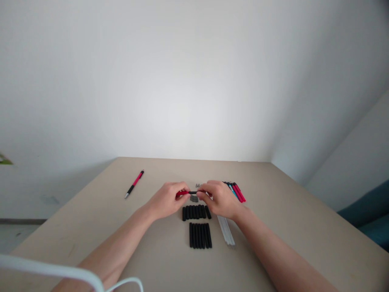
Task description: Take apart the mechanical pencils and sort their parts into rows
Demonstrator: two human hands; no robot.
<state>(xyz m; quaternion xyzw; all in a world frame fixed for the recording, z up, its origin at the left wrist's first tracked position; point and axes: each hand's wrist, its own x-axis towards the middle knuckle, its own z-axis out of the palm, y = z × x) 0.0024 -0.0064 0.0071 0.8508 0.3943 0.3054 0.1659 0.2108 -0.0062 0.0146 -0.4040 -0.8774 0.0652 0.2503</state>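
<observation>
My left hand (pixel 168 199) and my right hand (pixel 219 198) meet over the middle of the table, both closed on one pen (pixel 188 192) held level between them. The left fingers pinch its red end, the right fingers its black end. Just below the hands lie two rows of black grip sleeves, the upper row (pixel 196 212) and the lower row (pixel 199 235). A small heap of grey springs (pixel 194 198) lies under the pen.
A finished red and black pen (pixel 134 183) lies apart at the left of the beige table (pixel 91 219). Red and blue pen barrels (pixel 237 192) lie right of my right hand, white refills (pixel 226 232) below it. A white cable (pixel 60 272) crosses the near left corner.
</observation>
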